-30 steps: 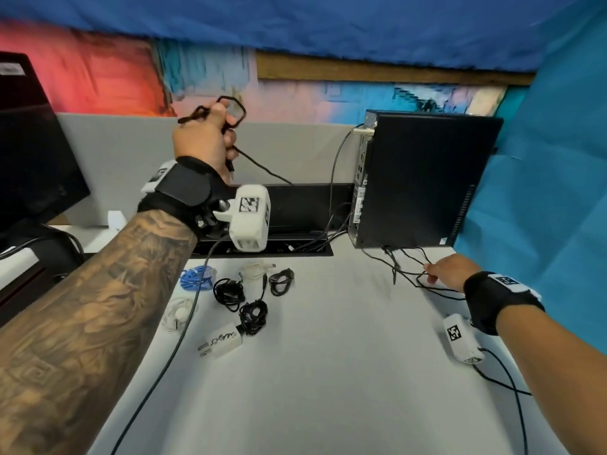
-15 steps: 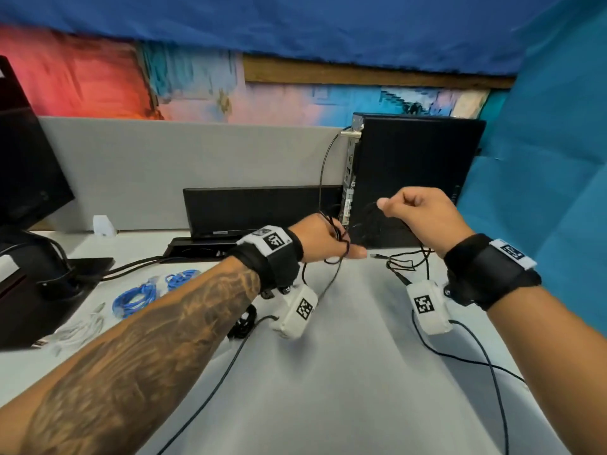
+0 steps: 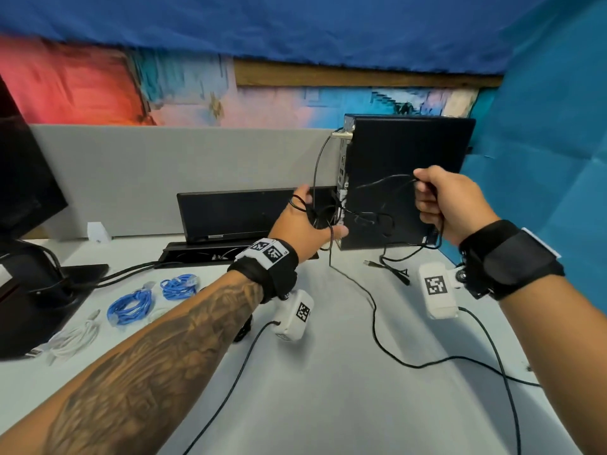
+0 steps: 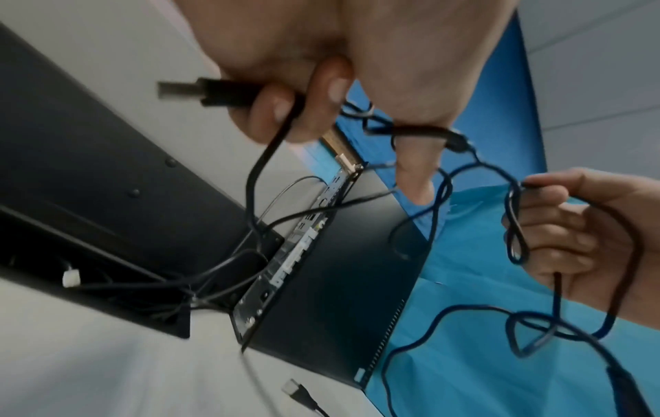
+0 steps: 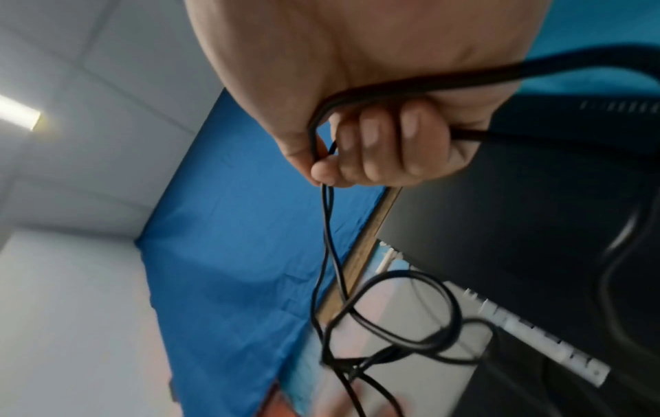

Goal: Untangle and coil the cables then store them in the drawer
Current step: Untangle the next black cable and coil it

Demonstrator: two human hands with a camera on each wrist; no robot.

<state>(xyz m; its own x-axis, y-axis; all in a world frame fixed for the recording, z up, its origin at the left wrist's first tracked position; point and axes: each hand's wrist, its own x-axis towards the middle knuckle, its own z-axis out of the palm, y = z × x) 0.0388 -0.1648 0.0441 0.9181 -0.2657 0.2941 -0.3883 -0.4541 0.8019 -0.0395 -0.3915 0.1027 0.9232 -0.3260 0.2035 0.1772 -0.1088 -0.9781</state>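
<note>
Now both hands are up in the air over the white desk [image 3: 328,405], with a tangled black USB cable [image 3: 371,218] stretched between them. The left hand [image 3: 305,224] curls its fingers around the end with the USB plug [image 4: 214,91], so that end cannot slip away. The right hand [image 3: 450,205] is closed tight around a few loops of the same cable, probably to pull the knots apart. More of the cable hangs down, and its other plug [image 3: 370,263] lies on the desk. The black computer box [image 3: 410,149] stands just behind the hands, so I think pulling back toward the body is safer. Blue cable coils [image 3: 131,305] and a white cable [image 3: 74,338] lie well to the left. No drawer shows in these views.
</note>
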